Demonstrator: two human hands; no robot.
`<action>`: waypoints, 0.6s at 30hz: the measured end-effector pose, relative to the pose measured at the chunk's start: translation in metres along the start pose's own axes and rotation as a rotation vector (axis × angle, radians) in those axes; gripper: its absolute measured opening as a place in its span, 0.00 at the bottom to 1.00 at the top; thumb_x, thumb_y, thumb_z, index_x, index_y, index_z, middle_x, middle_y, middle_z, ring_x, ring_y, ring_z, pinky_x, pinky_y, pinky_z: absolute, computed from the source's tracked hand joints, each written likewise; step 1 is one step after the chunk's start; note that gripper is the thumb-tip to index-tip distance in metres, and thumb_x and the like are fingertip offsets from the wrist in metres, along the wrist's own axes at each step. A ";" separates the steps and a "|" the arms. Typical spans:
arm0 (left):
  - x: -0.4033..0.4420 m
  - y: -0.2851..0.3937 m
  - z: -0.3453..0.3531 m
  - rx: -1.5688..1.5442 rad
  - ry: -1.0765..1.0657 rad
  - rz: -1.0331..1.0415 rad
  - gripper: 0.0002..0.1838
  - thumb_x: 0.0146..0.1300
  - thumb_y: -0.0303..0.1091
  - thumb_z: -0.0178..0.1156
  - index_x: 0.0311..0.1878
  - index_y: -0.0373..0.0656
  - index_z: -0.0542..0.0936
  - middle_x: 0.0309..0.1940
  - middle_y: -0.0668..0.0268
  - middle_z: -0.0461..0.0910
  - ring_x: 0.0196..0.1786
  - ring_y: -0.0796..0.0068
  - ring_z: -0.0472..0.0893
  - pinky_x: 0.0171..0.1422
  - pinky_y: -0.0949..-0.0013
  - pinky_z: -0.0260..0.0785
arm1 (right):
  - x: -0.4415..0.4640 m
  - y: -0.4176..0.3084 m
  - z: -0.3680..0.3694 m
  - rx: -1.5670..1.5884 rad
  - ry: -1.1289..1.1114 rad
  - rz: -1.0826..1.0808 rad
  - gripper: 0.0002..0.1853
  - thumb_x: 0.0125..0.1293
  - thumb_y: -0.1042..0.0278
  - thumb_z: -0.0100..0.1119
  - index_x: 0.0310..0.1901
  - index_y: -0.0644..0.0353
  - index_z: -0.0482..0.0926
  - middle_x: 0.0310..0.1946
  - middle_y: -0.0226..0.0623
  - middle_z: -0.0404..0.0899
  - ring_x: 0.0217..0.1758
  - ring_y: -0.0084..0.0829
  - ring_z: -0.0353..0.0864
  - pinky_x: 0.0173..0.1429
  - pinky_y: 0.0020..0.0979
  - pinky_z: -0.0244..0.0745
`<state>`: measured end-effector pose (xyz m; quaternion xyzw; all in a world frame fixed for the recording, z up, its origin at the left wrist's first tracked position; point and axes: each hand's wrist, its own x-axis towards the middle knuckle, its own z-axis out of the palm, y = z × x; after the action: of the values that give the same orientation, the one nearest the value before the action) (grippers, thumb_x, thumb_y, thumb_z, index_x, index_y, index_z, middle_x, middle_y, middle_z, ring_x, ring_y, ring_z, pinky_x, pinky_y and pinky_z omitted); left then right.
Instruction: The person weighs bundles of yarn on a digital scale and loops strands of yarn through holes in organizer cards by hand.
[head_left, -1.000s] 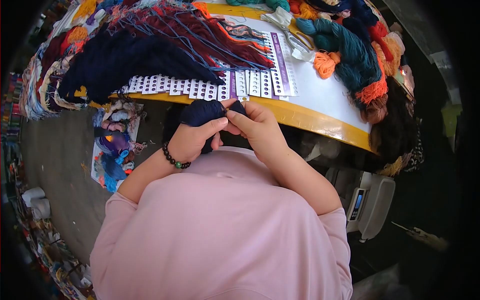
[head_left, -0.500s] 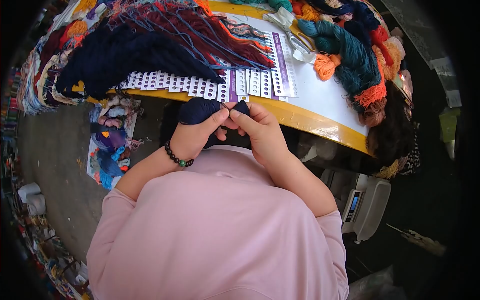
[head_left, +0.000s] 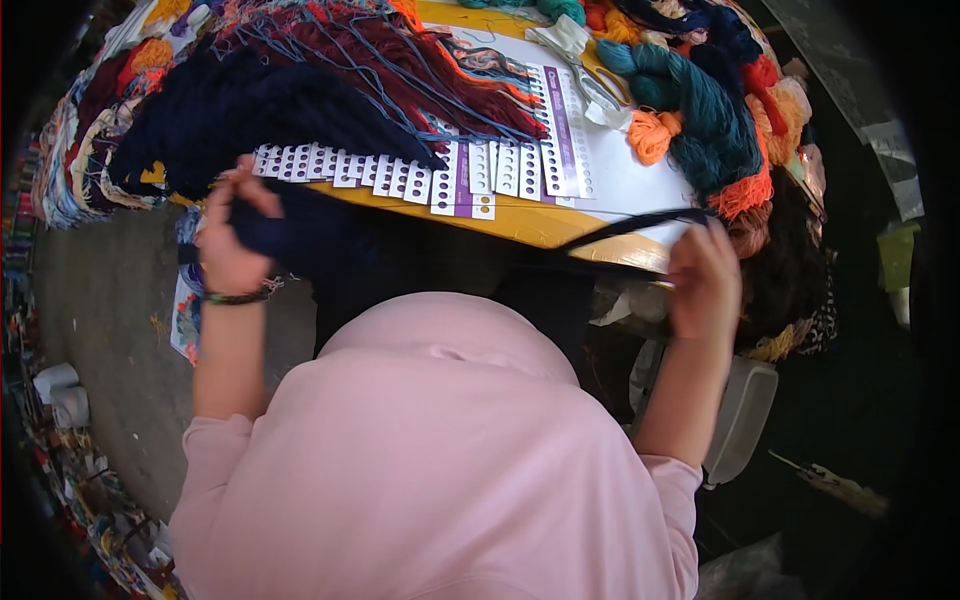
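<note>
My left hand point(head_left: 235, 245) is at the left, below the table edge, with its fingers closed and blurred by motion. Dark navy yarn point(head_left: 300, 235) bunches against its palm and trails toward my lap. Far to the right, my right hand point(head_left: 703, 275) is closed on a strand of navy yarn point(head_left: 630, 222), stretched in a thin loop over the table's front edge. Whether the yarn in both hands is one piece is hidden in the dark area between them. A larger navy yarn bundle point(head_left: 260, 110) lies on the table above my left hand.
Punched white thread cards point(head_left: 508, 168) line the front of the yellow-edged table point(head_left: 600, 238), carrying maroon threads point(head_left: 340, 75). Scissors point(head_left: 612, 85) lie behind an orange skein point(head_left: 653, 136), with teal skeins point(head_left: 705, 125) to the right. A plastic tray point(head_left: 745, 415) is below.
My hands have moved from together at the centre to wide apart, left and right. The compact navy yarn ball is now pulled out into a loose bunch and a stretched strand.
</note>
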<state>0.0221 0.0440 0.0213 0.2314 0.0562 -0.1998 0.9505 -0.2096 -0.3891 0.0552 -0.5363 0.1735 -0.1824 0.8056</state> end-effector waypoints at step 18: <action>-0.006 -0.137 0.074 0.988 -0.289 -0.704 0.19 0.69 0.47 0.51 0.37 0.40 0.80 0.20 0.72 0.72 0.20 0.86 0.66 0.24 0.81 0.57 | 0.018 0.039 0.131 -0.875 -0.540 -0.076 0.10 0.55 0.75 0.62 0.40 0.62 0.79 0.29 0.45 0.80 0.33 0.46 0.79 0.37 0.38 0.74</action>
<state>-0.0381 -0.0999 0.0306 0.5819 -0.0990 -0.5329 0.6063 -0.1277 -0.2788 0.0652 -0.8572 -0.0004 0.0231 0.5145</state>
